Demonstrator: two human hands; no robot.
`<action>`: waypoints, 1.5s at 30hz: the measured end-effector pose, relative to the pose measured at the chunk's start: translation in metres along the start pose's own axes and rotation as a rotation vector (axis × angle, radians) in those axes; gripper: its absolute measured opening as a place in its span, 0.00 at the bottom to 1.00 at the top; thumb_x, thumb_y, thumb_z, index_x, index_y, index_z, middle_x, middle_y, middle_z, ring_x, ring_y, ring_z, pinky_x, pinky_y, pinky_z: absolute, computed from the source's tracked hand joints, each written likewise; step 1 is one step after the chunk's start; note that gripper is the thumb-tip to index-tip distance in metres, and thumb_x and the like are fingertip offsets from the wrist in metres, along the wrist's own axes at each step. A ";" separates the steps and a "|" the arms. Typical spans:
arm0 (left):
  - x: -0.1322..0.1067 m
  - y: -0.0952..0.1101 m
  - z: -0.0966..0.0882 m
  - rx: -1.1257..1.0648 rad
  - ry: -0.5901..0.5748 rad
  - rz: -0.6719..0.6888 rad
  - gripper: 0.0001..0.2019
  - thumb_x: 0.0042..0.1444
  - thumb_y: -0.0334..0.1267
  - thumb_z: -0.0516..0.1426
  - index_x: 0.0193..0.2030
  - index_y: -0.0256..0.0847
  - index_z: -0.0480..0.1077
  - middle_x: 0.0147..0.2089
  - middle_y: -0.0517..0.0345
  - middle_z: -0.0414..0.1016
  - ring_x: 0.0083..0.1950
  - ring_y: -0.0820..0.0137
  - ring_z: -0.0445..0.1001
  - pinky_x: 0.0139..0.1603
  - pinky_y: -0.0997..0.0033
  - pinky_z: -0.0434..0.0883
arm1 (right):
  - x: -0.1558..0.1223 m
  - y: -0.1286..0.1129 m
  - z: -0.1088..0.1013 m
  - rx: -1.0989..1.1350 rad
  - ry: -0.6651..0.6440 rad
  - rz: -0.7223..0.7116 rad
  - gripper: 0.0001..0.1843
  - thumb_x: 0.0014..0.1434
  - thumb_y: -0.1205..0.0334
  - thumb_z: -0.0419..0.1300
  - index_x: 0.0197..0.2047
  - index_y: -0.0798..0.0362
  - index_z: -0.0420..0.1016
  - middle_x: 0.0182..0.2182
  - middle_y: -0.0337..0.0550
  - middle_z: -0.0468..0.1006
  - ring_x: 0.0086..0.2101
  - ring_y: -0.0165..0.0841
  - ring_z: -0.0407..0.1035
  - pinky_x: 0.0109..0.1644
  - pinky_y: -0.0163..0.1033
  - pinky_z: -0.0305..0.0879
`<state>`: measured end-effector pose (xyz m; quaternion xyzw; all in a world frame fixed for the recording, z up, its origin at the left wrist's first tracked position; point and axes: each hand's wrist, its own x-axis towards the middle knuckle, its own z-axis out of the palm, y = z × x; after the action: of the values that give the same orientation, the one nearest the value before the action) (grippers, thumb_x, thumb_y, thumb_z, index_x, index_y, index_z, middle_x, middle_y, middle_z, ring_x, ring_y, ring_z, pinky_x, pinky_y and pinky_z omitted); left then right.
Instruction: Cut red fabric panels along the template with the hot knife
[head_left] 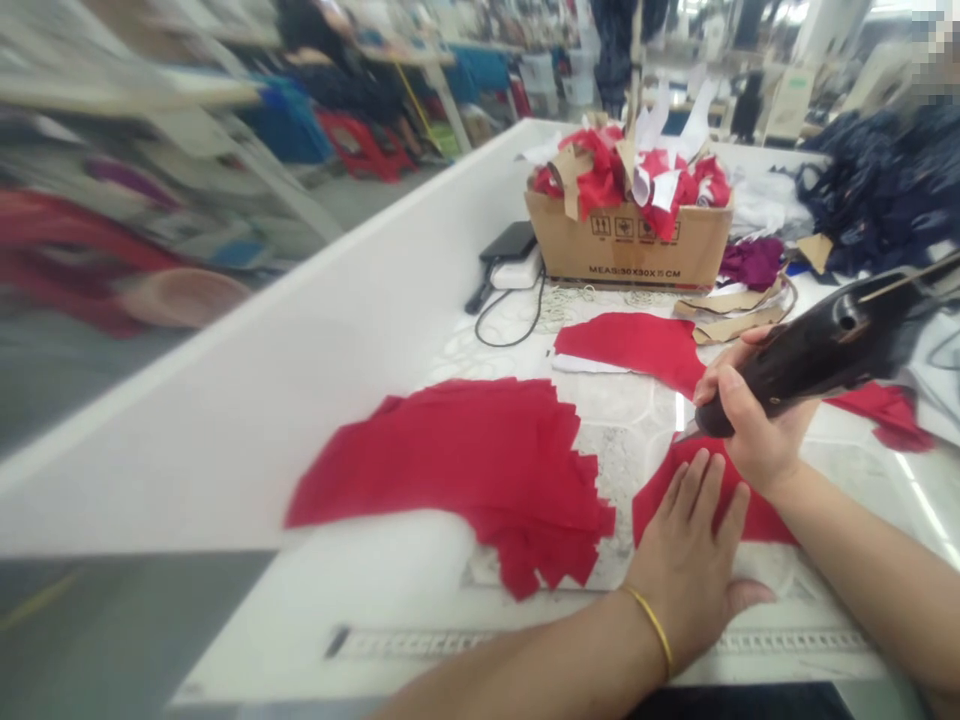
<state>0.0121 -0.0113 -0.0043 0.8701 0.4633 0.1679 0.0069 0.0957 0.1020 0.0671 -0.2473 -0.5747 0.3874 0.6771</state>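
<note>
My left hand [690,550] lies flat on a red fabric piece [654,500], fingers stretched forward and slightly apart. A yellow bangle circles that wrist. In my right hand [761,440] is a thick black handheld power tool [817,350] with a thin, pointed metal tip; my fingers wrap around its front end. The tip points down at the far edge of the red piece, just beyond my left fingertips. I cannot tell whether it touches the cloth. To the left lies a fanned stack of red fabric pieces [450,450]. Farther back rests another red piece [637,340] with white along its edge.
A cardboard box [630,245] heaped with red, white and brown scraps stands at the back. Beside it sits a black-and-white device [514,255] with a cable. Dark cloth [885,170] piles up at right. A ruler strip [412,643] runs along the front; a white raised border [300,350] bounds the left.
</note>
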 end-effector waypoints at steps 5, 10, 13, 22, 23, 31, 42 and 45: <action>-0.001 0.002 0.000 -0.006 0.021 0.003 0.47 0.62 0.71 0.51 0.72 0.30 0.61 0.70 0.29 0.66 0.71 0.43 0.66 0.69 0.47 0.67 | -0.010 -0.009 0.006 0.062 -0.029 0.028 0.15 0.57 0.68 0.65 0.46 0.48 0.69 0.25 0.30 0.75 0.22 0.28 0.70 0.27 0.36 0.71; 0.000 0.002 0.002 -0.001 0.015 -0.004 0.46 0.63 0.71 0.50 0.72 0.31 0.61 0.70 0.29 0.65 0.71 0.43 0.66 0.69 0.46 0.67 | -0.011 -0.005 0.006 0.001 -0.009 0.072 0.10 0.56 0.66 0.66 0.39 0.49 0.70 0.25 0.31 0.75 0.22 0.28 0.70 0.28 0.36 0.72; 0.001 0.002 0.003 -0.007 0.023 -0.005 0.46 0.63 0.72 0.50 0.71 0.31 0.63 0.70 0.30 0.66 0.70 0.44 0.68 0.70 0.46 0.66 | -0.011 -0.007 0.006 0.059 -0.033 0.048 0.13 0.57 0.68 0.64 0.44 0.47 0.69 0.24 0.30 0.75 0.22 0.29 0.71 0.28 0.36 0.72; 0.001 0.004 -0.002 -0.102 0.001 -0.015 0.43 0.64 0.68 0.54 0.70 0.31 0.62 0.68 0.32 0.68 0.70 0.46 0.67 0.71 0.48 0.65 | -0.020 -0.014 0.011 0.092 -0.101 0.062 0.16 0.58 0.67 0.64 0.48 0.46 0.67 0.26 0.29 0.75 0.23 0.29 0.71 0.28 0.38 0.74; 0.001 0.005 -0.003 -0.116 0.006 -0.013 0.43 0.63 0.68 0.55 0.70 0.30 0.63 0.68 0.32 0.69 0.70 0.46 0.67 0.71 0.48 0.65 | -0.020 -0.013 0.012 0.090 -0.105 0.059 0.15 0.58 0.68 0.64 0.47 0.46 0.67 0.26 0.30 0.75 0.23 0.29 0.71 0.27 0.37 0.73; 0.004 0.003 0.000 -0.096 -0.001 -0.016 0.42 0.64 0.68 0.54 0.69 0.30 0.64 0.68 0.33 0.68 0.70 0.46 0.66 0.72 0.48 0.64 | -0.016 -0.015 0.008 0.135 -0.076 0.024 0.16 0.58 0.70 0.63 0.48 0.46 0.69 0.27 0.29 0.75 0.24 0.28 0.71 0.28 0.36 0.72; 0.003 -0.006 -0.001 -0.042 0.056 -0.017 0.40 0.68 0.66 0.49 0.69 0.29 0.64 0.69 0.28 0.66 0.71 0.43 0.65 0.70 0.45 0.67 | 0.016 0.002 -0.034 -0.092 0.049 -0.026 0.14 0.60 0.59 0.66 0.47 0.47 0.70 0.25 0.30 0.75 0.21 0.29 0.71 0.23 0.36 0.71; 0.003 -0.009 0.001 -0.043 0.038 -0.021 0.40 0.69 0.65 0.48 0.70 0.29 0.64 0.70 0.28 0.65 0.72 0.42 0.64 0.69 0.43 0.66 | 0.015 0.002 -0.035 -0.082 0.060 -0.028 0.14 0.60 0.60 0.67 0.48 0.47 0.69 0.25 0.30 0.76 0.21 0.29 0.71 0.24 0.36 0.71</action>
<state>0.0064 -0.0038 -0.0060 0.8614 0.4689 0.1944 0.0184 0.1296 0.1192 0.0663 -0.2783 -0.5729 0.3463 0.6888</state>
